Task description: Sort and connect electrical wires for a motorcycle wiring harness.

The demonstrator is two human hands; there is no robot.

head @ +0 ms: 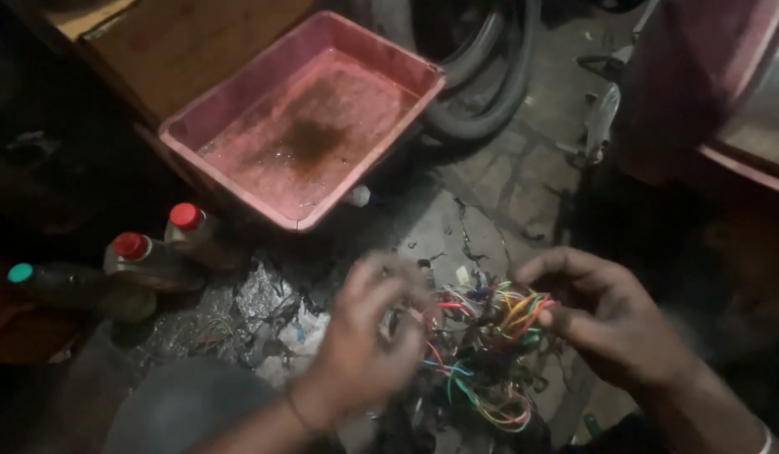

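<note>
Wire tangle (482, 345) between left hand (368, 336), right hand (612, 315), both gripping

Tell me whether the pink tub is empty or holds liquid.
Holds liquid: the pink tub has a shallow, glistening layer with bubbles and a dark patch across its bottom.

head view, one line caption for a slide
Both hands work a tangle of coloured wires below a pink tub.
</note>
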